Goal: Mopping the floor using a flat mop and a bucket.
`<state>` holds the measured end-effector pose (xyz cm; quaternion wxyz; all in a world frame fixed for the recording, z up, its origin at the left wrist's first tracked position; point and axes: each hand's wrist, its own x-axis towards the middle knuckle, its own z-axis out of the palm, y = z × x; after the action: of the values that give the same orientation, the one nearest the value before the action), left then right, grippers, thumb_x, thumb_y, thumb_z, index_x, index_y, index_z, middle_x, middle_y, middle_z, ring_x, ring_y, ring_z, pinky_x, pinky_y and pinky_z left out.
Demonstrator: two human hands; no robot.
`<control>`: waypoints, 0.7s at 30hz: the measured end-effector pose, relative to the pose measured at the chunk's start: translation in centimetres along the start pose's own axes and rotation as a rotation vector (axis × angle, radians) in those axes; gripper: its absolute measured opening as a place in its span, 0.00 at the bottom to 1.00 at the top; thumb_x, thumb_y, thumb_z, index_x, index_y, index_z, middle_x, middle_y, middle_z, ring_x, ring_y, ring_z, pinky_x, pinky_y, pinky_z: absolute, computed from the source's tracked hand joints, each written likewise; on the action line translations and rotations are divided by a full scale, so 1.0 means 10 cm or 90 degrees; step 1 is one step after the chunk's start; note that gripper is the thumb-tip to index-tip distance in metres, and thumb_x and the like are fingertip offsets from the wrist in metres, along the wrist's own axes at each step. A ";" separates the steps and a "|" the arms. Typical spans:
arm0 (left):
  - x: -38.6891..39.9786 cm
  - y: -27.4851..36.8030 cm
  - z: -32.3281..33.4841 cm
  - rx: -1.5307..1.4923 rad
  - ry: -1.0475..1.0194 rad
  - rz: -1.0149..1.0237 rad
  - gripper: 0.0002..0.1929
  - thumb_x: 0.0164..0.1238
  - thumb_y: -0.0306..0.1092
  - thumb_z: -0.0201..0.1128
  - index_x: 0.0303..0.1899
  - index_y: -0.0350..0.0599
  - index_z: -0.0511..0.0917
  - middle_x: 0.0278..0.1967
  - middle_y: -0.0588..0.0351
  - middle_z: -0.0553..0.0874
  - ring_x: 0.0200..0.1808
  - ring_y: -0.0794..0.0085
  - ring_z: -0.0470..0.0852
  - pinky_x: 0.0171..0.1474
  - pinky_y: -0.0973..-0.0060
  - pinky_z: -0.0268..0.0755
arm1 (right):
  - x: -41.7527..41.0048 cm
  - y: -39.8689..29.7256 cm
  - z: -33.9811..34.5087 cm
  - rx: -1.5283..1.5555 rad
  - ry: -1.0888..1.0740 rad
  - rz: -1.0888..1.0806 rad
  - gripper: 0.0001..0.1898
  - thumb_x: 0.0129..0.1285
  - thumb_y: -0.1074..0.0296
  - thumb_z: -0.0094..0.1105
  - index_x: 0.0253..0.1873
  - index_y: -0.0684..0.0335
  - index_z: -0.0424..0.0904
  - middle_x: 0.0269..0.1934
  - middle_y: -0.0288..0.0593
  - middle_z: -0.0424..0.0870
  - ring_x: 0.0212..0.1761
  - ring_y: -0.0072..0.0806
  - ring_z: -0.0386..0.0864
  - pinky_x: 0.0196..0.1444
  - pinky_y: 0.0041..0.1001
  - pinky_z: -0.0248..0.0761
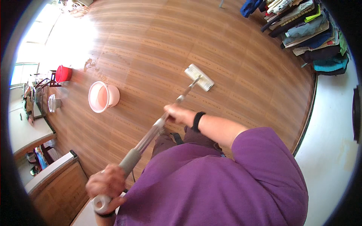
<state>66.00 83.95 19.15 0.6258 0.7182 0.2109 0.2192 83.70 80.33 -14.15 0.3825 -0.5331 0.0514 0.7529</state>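
Note:
A flat mop's metal pole (147, 138) runs slantwise in front of my body. Near its ringed top end, my left hand (106, 182) is closed around the pole at the grey grip and is slightly blurred. Further down, my right hand (176, 113) holds the pole's middle; a black band is on that wrist. The white rectangular mop head (199, 77) rests on the wood-patterned floor, ahead of my right hand. To the left of the pole stands a pale pink bucket (113, 96); whether it holds water I cannot tell.
A red bucket (66, 74) and a small whitish container (56, 103) stand at the left, near a cluttered table (31, 132). A wooden cabinet (60, 186) is at lower left. Clothes hang on a rack (314, 36) at upper right, beside a white wall (331, 113).

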 end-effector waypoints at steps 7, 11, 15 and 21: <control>0.09 0.67 0.28 0.083 0.060 0.014 0.14 0.41 0.34 0.67 0.12 0.50 0.68 0.10 0.65 0.71 0.13 0.78 0.69 0.27 0.77 0.61 | -0.39 0.01 0.59 -0.023 -0.089 0.109 0.06 0.49 0.68 0.50 0.23 0.59 0.65 0.18 0.38 0.67 0.18 0.28 0.68 0.16 0.28 0.64; 0.06 0.74 0.30 0.048 0.024 0.074 0.15 0.41 0.34 0.68 0.11 0.50 0.67 0.10 0.66 0.72 0.13 0.78 0.70 0.26 0.77 0.60 | -0.58 -0.12 0.47 0.040 -0.133 0.075 0.06 0.48 0.70 0.53 0.22 0.59 0.66 0.17 0.38 0.68 0.15 0.28 0.68 0.15 0.29 0.64; 0.07 0.59 0.31 0.011 -0.065 0.166 0.15 0.41 0.34 0.69 0.11 0.50 0.67 0.10 0.66 0.71 0.13 0.77 0.69 0.25 0.77 0.60 | -0.63 -0.45 0.21 -0.005 -0.074 0.028 0.06 0.48 0.67 0.56 0.25 0.59 0.69 0.20 0.39 0.73 0.21 0.29 0.73 0.23 0.30 0.71; 0.49 -0.42 0.56 0.063 -0.009 0.077 0.11 0.41 0.23 0.64 0.15 0.44 0.67 0.18 0.57 0.73 0.25 0.67 0.74 0.39 0.66 0.67 | 0.04 -1.18 -0.78 -0.017 0.065 -0.067 0.11 0.48 0.64 0.55 0.20 0.53 0.62 0.14 0.32 0.64 0.13 0.23 0.65 0.15 0.23 0.62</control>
<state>73.16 82.79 14.59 0.5764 0.7613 0.1737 0.2409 97.01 85.03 -13.91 0.4114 -0.5779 0.0329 0.7041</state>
